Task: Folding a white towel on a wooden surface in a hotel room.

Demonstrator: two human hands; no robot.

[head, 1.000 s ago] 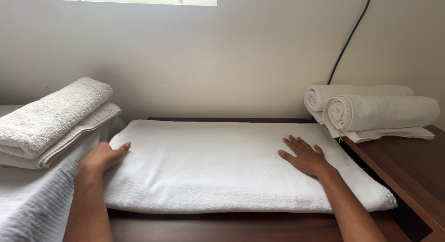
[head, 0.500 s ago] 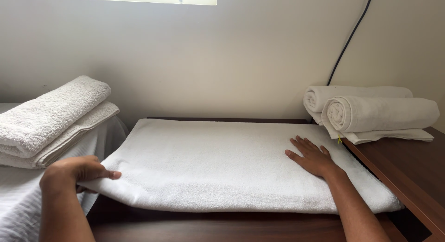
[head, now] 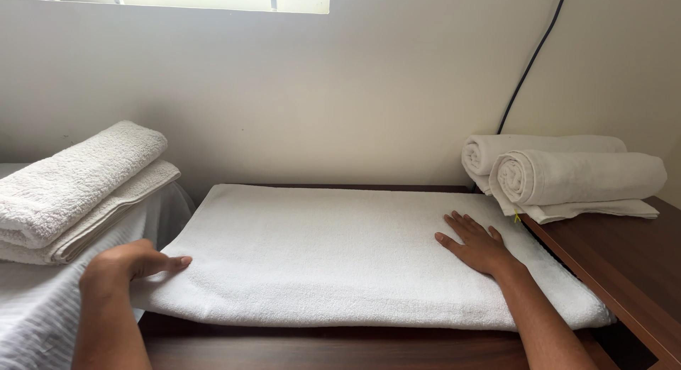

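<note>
Two hands work one flat folded white towel [head: 340, 260] spread across the dark wooden tabletop [head: 624, 271]. Left hand [head: 131, 262] curls around the towel's near-left corner, pinching it; right hand [head: 479, 244] lies spread flat near its right end. Two rolled towels [head: 567, 175] sit at the tabletop's far-right corner, two folded towels [head: 74, 189] stacked off its left edge. Bare wood shows along the front edge. Both forearms are cut off below.

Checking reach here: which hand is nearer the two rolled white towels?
Right. The right hand lies flat just left of the rolled white towels; the left hand grips the far end.
</note>
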